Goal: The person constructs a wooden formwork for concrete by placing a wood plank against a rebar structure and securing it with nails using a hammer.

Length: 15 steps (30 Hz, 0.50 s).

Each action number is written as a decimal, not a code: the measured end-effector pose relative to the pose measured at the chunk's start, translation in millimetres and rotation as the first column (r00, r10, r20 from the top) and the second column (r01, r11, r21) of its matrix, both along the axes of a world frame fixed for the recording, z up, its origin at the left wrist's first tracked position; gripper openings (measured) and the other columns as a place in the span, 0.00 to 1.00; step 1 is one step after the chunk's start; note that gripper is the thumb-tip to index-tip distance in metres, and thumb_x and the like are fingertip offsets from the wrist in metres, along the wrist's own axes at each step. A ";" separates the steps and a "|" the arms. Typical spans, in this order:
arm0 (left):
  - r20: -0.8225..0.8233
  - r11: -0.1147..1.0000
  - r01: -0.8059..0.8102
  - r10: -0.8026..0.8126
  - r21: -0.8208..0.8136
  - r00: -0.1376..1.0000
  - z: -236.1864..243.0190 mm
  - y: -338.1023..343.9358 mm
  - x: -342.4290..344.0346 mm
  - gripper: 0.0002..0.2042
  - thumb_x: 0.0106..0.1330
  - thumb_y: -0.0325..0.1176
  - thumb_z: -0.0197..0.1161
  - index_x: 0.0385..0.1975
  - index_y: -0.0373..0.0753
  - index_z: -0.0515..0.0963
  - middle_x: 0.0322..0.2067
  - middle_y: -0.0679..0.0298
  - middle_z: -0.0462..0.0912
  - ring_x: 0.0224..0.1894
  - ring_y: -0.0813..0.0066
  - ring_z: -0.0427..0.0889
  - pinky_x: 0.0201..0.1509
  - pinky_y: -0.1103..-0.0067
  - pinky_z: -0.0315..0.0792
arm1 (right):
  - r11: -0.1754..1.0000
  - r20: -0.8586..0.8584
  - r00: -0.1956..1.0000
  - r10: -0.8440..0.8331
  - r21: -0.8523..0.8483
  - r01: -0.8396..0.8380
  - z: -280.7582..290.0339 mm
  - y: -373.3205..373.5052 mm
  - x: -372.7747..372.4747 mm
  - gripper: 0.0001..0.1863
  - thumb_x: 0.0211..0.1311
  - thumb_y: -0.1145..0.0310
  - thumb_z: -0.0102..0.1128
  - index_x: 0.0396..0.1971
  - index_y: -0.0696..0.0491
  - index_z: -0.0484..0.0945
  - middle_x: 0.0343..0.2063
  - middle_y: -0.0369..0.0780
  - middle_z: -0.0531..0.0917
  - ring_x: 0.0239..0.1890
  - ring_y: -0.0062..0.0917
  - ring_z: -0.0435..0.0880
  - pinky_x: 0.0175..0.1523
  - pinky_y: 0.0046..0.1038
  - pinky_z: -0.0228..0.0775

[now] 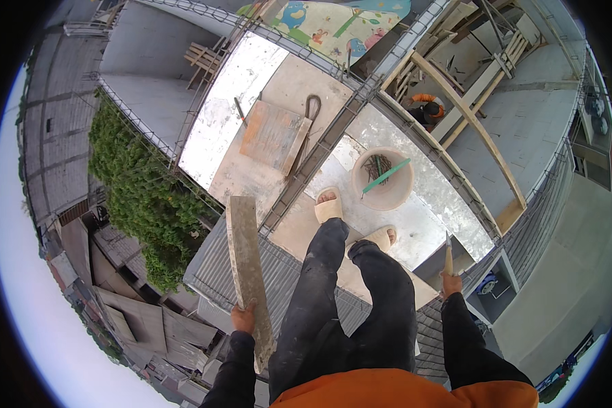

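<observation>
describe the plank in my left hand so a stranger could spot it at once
Find the dark trousers in the lower middle. Just left of them, the left hand grips a long, greyish-brown plank pointing up the picture. Unlike the squarish, orange-stained panel lying beyond it, this one is narrow and held in a hand.

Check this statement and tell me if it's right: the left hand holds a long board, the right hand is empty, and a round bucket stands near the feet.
Not quite: the right hand is not empty. The head view shows it holding a tool with a tan handle. The left hand does hold the long board, and the round bucket does stand near the feet.
</observation>
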<state>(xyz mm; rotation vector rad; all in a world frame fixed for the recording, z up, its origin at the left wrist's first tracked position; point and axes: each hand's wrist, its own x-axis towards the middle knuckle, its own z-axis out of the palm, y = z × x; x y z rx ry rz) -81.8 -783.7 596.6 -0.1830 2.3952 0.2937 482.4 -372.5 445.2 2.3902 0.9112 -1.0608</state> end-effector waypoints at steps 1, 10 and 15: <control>-0.013 0.999 -0.003 0.004 0.054 1.000 4.4 2.1 -2.7 0.20 0.65 0.38 0.74 0.48 0.27 0.85 0.42 0.46 0.91 0.45 0.55 0.92 0.51 0.67 0.81 | 0.999 -0.053 0.998 -0.046 -0.023 0.045 15.4 2.1 5.1 0.23 0.63 0.57 0.70 0.48 0.58 0.76 0.17 0.36 0.74 0.13 0.25 0.74 0.16 0.34 0.68; -0.025 0.992 0.124 -0.124 0.023 0.992 56.1 -9.4 -76.9 0.21 0.65 0.39 0.73 0.50 0.28 0.84 0.43 0.42 0.90 0.48 0.48 0.90 0.52 0.63 0.80 | 0.998 -0.191 0.980 -0.052 -0.036 0.046 125.3 -15.0 -73.0 0.23 0.62 0.58 0.71 0.48 0.59 0.77 0.15 0.35 0.73 0.12 0.25 0.73 0.15 0.34 0.67; -0.045 0.968 0.247 -0.249 -0.046 0.967 88.5 26.1 -120.6 0.21 0.64 0.40 0.74 0.49 0.29 0.84 0.43 0.42 0.89 0.47 0.45 0.90 0.52 0.63 0.80 | 0.954 -0.102 0.983 -0.154 -0.276 0.121 127.7 -21.2 -108.5 0.23 0.65 0.55 0.68 0.50 0.56 0.75 0.17 0.38 0.74 0.14 0.28 0.75 0.18 0.37 0.70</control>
